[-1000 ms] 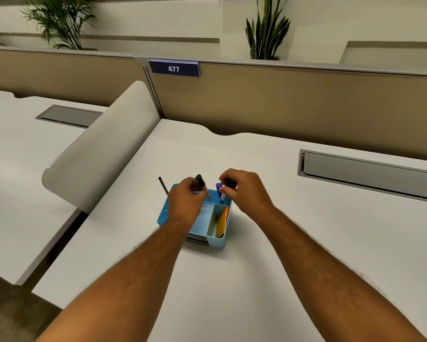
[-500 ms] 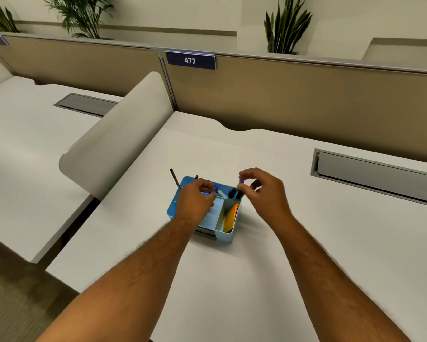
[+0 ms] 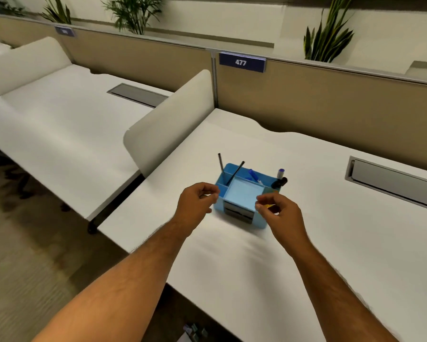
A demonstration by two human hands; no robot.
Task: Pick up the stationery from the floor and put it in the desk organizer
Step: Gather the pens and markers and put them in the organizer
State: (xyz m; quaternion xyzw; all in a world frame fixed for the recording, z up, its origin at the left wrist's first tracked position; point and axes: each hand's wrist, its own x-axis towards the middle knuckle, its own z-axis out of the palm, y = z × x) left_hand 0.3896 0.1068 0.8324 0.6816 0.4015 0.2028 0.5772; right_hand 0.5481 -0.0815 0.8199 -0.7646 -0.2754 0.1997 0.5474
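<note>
A light-blue desk organizer (image 3: 241, 193) stands on the white desk (image 3: 331, 230). Two dark pens (image 3: 234, 173) lean upright in its back-left slot. A blue pen (image 3: 254, 175) lies along its back compartment, and a purple-capped marker (image 3: 280, 173) and a black item (image 3: 279, 182) stand at its back right. Something yellow shows in the right slot, mostly hidden by my right hand. My left hand (image 3: 197, 203) hovers just left of the organizer, fingers curled, holding nothing. My right hand (image 3: 279, 212) hovers at its front right corner, fingers loosely curled and empty.
A white curved divider (image 3: 168, 119) separates this desk from the one on the left. A beige partition with a "477" sign (image 3: 242, 62) runs along the back. A grey cable tray (image 3: 392, 180) is set in the desk at right. Small items (image 3: 195, 330) lie on the floor below.
Both hands have let go of the pens and markers and drawn back from the organizer toward me. The items now stand in the organizer. The view has shifted left.
</note>
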